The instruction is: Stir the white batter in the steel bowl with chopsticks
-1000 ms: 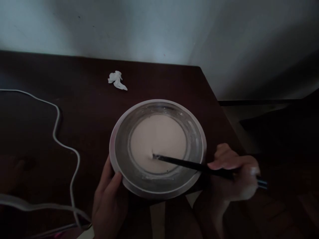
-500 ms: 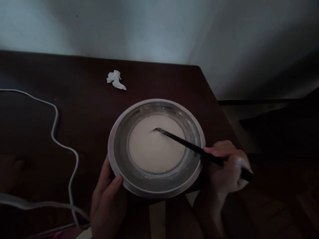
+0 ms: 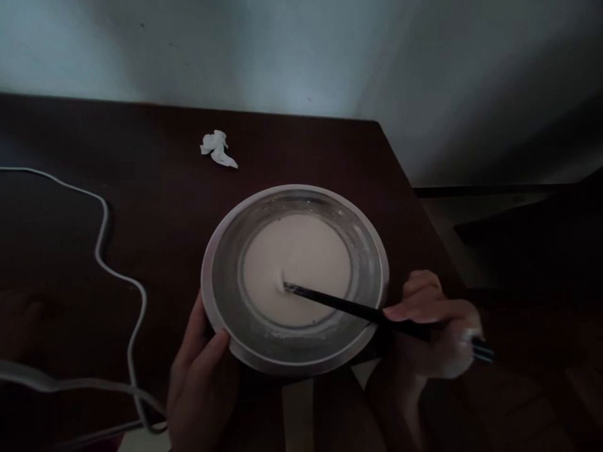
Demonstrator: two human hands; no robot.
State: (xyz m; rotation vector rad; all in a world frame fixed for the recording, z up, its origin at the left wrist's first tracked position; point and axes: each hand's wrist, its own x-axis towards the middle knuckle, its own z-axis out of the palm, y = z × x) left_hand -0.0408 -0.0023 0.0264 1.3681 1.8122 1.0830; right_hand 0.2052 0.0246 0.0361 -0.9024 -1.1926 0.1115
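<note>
A round metal bowl (image 3: 230, 342) stands at the near edge of the dark table, with a pale, creamy liquid (image 3: 301, 251) in its bottom. My left hand (image 3: 202, 370) grips the bowl's near left rim, thumb on top and fingers underneath. Closed around black chopsticks (image 3: 339, 304), my right hand (image 3: 438, 326) is just off the bowl's right side. Their tips dip into the liquid left of its middle. Whitish smears cling to the bowl's inner wall.
Crumpled white tissue (image 3: 218, 149) lies behind the bowl on the dark table (image 3: 301, 150). A white cable (image 3: 136, 326) winds down the left side. The wall (image 3: 292, 56) borders the table's back, and the table's right edge drops to the floor.
The chopstick tips have moved toward me and slightly left through the liquid. My right hand has shifted a little right and nearer. My left hand keeps its grip on the bowl.
</note>
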